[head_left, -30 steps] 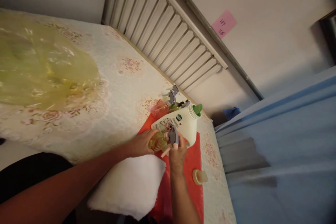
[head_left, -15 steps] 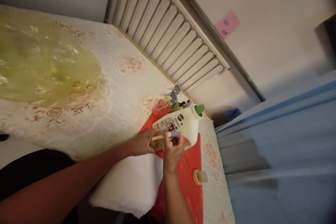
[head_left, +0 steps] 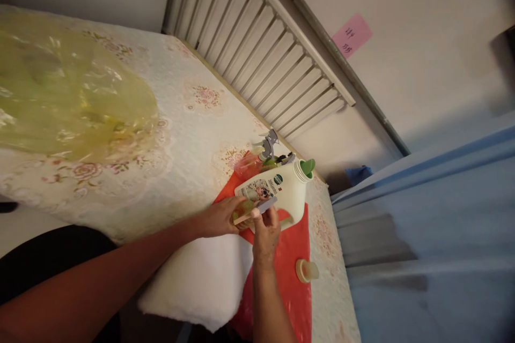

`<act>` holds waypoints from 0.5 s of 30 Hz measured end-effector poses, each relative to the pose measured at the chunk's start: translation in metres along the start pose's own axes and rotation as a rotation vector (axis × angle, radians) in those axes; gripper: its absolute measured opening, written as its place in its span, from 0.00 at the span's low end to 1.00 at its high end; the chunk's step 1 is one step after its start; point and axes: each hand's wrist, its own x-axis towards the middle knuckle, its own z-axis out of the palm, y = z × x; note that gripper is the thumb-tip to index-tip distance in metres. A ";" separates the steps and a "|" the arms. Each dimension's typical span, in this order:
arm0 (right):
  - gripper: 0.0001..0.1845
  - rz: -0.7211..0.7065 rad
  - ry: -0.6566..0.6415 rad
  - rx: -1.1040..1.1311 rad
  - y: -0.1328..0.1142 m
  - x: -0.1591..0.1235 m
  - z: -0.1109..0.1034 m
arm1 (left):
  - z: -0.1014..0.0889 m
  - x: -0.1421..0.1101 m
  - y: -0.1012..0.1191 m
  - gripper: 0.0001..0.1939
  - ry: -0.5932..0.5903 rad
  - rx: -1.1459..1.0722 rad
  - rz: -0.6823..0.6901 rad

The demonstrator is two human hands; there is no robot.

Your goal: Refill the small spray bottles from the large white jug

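My left hand [head_left: 222, 217] is wrapped round a clear container [head_left: 242, 209] with yellowish contents, partly hidden by the fingers. My right hand [head_left: 266, 230] pinches a slim stick [head_left: 266, 204], pale at one end and grey at the other; its exact kind is unclear. The pale end slants over the container's near side. Just behind both hands stands a large cream jug [head_left: 295, 193] with a printed label, a hollow handle and an uncapped neck with a green spout. A pale cap [head_left: 306, 270] lies right of my right forearm.
Spray bottles [head_left: 257, 158] with grey triggers stand behind the jug on a red sheet [head_left: 295, 292]. White padding [head_left: 197, 284] lies below my left hand. A yellow plastic bag [head_left: 72, 91] rests on the floral tablecloth [head_left: 189, 139]. A radiator [head_left: 257, 48] and blue curtain [head_left: 410, 214] border the table.
The stick in my right hand has tilted, its grey end rising and its pale end dipping. My left hand has barely moved. The view has shifted slightly.
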 end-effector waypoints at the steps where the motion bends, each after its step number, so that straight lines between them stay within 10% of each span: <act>1: 0.16 0.006 0.004 0.007 0.000 0.000 -0.001 | 0.000 0.000 0.001 0.34 -0.002 0.009 -0.020; 15: 0.21 0.012 0.232 -0.106 0.005 0.003 0.018 | 0.000 0.002 -0.002 0.40 0.012 0.017 0.084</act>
